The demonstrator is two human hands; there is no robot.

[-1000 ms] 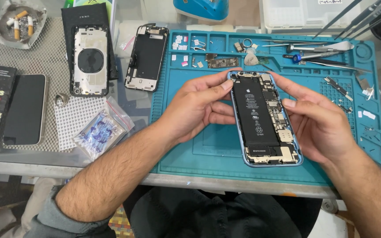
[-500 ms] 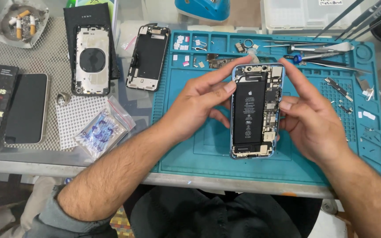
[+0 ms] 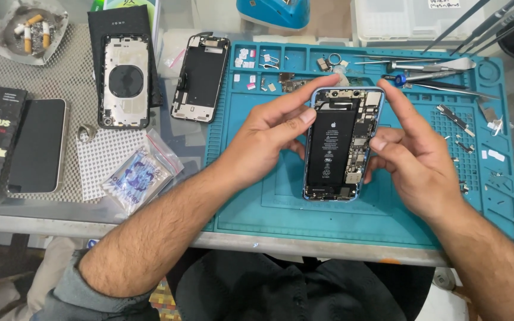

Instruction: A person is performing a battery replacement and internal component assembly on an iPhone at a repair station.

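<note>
Held above the blue mat (image 3: pixel 269 214), near its middle: an opened phone (image 3: pixel 341 145), back side down, insides facing up, long axis running away from the body. Clamped between both hands. Left hand (image 3: pixel 269 134) closed on the left edge, thumb along the side by the black battery (image 3: pixel 331 148), forefinger stretched up to the top left corner. Right hand (image 3: pixel 414 157) closed on the right edge, fingers curled against the frame, forefinger raised toward the top right corner. Likely light and stiff in the frame, but delicate inside: bare boards, thin cables and small connectors beside the battery, all easy to bend or scratch. Probably slick along the smooth blue rim, so best gripped by the two long edges, as now, with fingertips kept off the battery and the parts on the right. Further left on the table, well apart from the hands: a bare back shell with a round coil (image 3: pixel 125 80), a second stripped frame (image 3: pixel 200 77), a dark phone lying face up (image 3: pixel 37 145), a small plastic bag (image 3: pixel 141 175), and a foil tray with cigarette ends (image 3: pixel 28 32). Along the far edge of the mat: tiny screws and brackets in the compartments (image 3: pixel 257 62), plus tweezers and a screwdriver (image 3: pixel 429 71) to the right.
</note>
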